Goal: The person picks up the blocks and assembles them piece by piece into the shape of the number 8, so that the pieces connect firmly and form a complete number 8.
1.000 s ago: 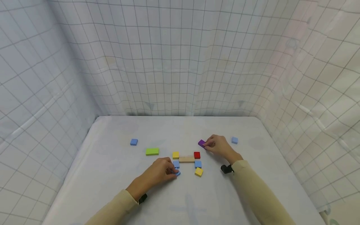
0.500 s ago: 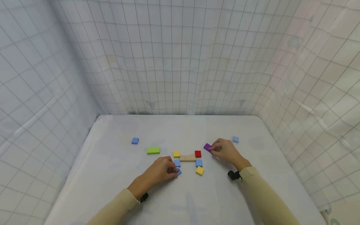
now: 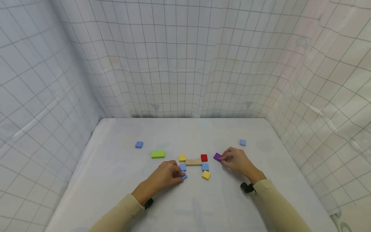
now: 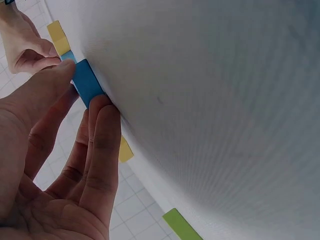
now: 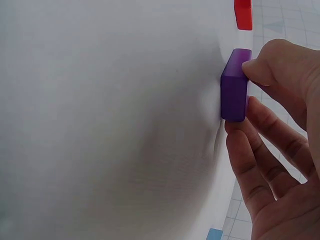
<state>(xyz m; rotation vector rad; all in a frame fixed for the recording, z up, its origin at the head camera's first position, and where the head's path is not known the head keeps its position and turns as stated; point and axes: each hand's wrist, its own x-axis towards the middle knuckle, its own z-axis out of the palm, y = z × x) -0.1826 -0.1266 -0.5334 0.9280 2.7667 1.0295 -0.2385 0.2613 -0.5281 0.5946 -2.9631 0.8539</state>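
Observation:
My left hand [image 3: 166, 174] pinches a small blue block [image 4: 87, 82] between thumb and fingers, at the near left of a group of blocks. Just beyond it lies another blue block [image 3: 182, 167], partly behind the fingers. To the right of the group, my right hand [image 3: 238, 162] holds a purple block [image 5: 235, 85] by its near end, thumb on one side and fingers on the other. The group also has a natural wood strip [image 3: 193, 162], a yellow block [image 3: 182, 158], a red block [image 3: 204, 157], a blue block [image 3: 205, 167] and a turned yellow block [image 3: 206, 175].
A green block [image 3: 158, 154] lies left of the group on the white table [image 3: 121, 132]. Farther out are a blue block [image 3: 139, 144] at the left and a pale blue one [image 3: 242, 142] beyond my right hand. Grid-patterned curtains [image 3: 185, 64] enclose the back and sides.
My right hand has drawn the purple block toward me and to the right, away from behind the red block. The left hand stays on its blue block.

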